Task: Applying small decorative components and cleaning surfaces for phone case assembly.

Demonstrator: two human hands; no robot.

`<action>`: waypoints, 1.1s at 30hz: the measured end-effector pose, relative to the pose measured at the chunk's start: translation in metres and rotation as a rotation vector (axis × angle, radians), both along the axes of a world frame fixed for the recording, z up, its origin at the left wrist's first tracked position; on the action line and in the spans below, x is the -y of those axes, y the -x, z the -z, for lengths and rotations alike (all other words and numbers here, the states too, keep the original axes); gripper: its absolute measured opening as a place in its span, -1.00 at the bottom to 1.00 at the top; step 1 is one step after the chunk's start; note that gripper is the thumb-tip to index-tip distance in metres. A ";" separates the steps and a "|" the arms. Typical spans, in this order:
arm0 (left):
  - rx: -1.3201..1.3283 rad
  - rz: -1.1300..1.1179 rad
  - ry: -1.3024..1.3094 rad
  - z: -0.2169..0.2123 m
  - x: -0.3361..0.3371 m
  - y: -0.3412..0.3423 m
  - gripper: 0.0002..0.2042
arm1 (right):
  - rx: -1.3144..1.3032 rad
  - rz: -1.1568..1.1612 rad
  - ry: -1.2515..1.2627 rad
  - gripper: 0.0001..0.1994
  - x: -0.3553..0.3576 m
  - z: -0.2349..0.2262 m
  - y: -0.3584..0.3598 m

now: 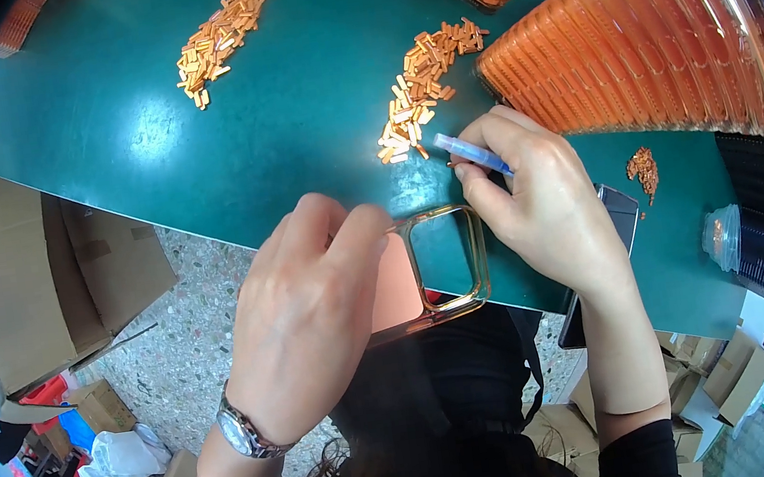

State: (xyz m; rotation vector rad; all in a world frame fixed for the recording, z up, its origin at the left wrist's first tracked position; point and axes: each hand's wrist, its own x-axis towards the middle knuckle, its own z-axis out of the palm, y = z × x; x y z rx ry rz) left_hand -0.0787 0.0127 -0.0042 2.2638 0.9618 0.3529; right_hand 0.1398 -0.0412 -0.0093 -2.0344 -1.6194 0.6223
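My left hand (301, 283) is closed on a phone case (395, 285) with a copper-pink back and a gold-rimmed square camera opening, held at the table's near edge. Its fingertips are partly hidden behind the hand. To the right of the case, my right hand (539, 184) grips a slim translucent blue pen-shaped tool (475, 153) between thumb and fingers. A tiny dark orange bit shows by the right fingertips, too small to name. Just beyond that hand lies a pile of small copper-coloured metal pieces (419, 79).
Another pile of copper-coloured pieces (221, 42) lies farther left on the green table (309, 123). Stacked orange clear trays (626, 42) fill the right side. Tiny bits (644, 173), a dark flat device (620, 217) and a clear plastic cup (721, 234) sit at right. Cardboard boxes (58, 271) stand left.
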 end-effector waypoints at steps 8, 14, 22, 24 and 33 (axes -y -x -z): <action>-0.065 0.019 0.028 0.001 -0.009 -0.005 -0.90 | -0.026 -0.077 -0.038 -0.91 0.003 0.007 -0.008; 0.004 -0.016 0.127 0.001 -0.017 -0.003 -0.92 | -0.076 -0.341 -0.347 -0.81 0.010 0.008 0.008; -0.003 -0.019 0.147 0.002 -0.021 -0.002 -0.87 | 0.219 -0.499 -0.414 -0.71 -0.005 0.015 0.018; -0.008 -0.026 0.173 0.003 -0.021 -0.003 -0.89 | 0.220 -0.434 -0.422 -0.72 -0.003 0.016 0.019; -0.026 -0.006 0.013 0.007 -0.016 -0.007 -0.89 | 0.154 -0.408 -0.306 -0.77 -0.003 0.014 0.019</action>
